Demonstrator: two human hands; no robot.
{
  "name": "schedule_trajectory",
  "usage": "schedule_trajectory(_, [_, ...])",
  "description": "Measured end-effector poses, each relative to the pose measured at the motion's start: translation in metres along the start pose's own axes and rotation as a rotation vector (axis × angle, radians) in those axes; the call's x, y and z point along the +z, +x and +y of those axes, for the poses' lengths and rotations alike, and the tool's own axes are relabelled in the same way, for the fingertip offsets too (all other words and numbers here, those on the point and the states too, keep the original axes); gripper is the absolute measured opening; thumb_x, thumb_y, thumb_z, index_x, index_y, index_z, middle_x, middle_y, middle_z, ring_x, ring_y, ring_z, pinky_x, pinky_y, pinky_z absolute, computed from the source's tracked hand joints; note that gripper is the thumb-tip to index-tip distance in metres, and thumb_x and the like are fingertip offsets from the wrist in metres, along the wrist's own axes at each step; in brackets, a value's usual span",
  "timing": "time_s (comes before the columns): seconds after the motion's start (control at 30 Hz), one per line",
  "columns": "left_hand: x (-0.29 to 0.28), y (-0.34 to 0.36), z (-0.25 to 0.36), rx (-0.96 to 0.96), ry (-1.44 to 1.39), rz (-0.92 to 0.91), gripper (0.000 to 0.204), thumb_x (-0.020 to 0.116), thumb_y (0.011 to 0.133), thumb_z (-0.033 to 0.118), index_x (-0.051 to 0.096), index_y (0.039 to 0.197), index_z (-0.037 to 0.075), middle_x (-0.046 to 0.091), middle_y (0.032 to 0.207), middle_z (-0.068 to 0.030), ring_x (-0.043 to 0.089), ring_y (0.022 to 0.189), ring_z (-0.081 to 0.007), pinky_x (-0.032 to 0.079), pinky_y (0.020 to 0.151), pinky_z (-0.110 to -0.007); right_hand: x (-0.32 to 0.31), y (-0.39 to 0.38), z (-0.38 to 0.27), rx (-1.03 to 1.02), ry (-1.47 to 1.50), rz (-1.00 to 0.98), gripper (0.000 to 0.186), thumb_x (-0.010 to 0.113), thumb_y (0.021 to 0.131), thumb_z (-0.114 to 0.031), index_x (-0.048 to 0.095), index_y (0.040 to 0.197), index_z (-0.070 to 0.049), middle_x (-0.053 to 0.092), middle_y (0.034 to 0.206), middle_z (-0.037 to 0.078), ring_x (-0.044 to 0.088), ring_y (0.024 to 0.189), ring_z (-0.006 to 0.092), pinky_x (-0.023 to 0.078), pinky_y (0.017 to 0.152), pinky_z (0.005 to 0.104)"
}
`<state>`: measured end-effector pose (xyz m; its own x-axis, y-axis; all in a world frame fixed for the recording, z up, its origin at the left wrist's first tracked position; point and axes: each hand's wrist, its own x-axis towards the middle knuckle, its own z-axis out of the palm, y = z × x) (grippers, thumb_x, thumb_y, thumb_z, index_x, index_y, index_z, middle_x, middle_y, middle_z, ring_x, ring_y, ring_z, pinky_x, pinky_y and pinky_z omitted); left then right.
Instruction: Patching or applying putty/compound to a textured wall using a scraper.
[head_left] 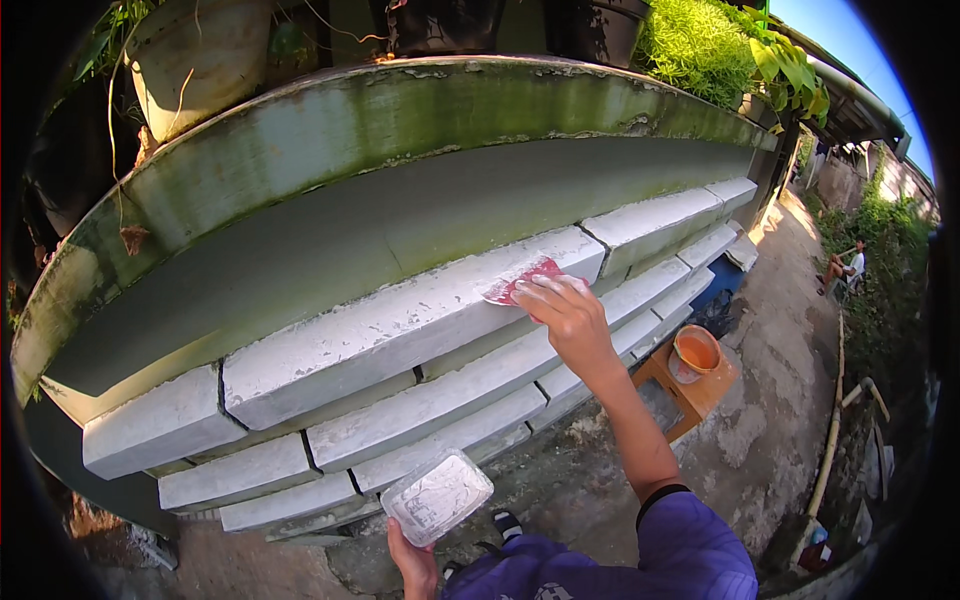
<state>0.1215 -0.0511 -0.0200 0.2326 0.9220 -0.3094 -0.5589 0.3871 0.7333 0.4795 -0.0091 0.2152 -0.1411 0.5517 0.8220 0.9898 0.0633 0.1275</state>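
My right hand [565, 315] grips a red putty spreader [518, 284], its blade resting on the top face of a white-coated block [400, 318]. White paste is smeared on the spreader and on my fingers. Low in front of me, my left hand [412, 562] holds a rectangular plastic tray [456, 514] by its near corner; white paste lines its inside. The block belongs to the highest of several stepped rows along the wall. Dark gaps separate neighbouring blocks, and patchy marks show on the top surface.
A mossy curved ledge [400, 125] overhangs the rows, with plant pots [205, 65] above. To the right, an orange bucket [697, 352] stands on a wooden stool [715, 392]. A concrete path [770, 330] runs back toward a seated person [850, 268]. Bamboo poles [832, 440] edge the path.
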Motion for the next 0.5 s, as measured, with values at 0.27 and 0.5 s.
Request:
schedule_trajectory(0.27, [-0.001, 0.002, 0.0, 0.03, -0.004, 0.03, 0.058, 0.043, 0.1, 0.051, 0.046, 0.14, 0.009, 0.057, 0.136, -0.0064, 0.058, 0.122, -0.0245, 0.05, 0.096, -0.043, -0.002, 0.002, 0.05, 0.145, -0.074, 0.093, 0.033, 0.056, 0.078, 0.009, 0.07, 0.104, -0.004, 0.071, 0.104, 0.011, 0.065, 0.103, 0.0307, 0.05, 0.089, 0.042])
schedule_trajectory(0.5, [0.001, 0.003, -0.002, 0.021, -0.02, 0.004, 0.057, 0.043, 0.1, 0.05, 0.046, 0.14, 0.009, 0.057, 0.136, -0.0068, 0.058, 0.122, -0.0244, 0.049, 0.096, -0.043, -0.001, 0.013, 0.043, 0.119, -0.029, 0.019, 0.032, 0.059, 0.073, 0.01, 0.07, 0.1, -0.004, 0.07, 0.1, 0.012, 0.066, 0.098, 0.0305, 0.05, 0.085, 0.0424])
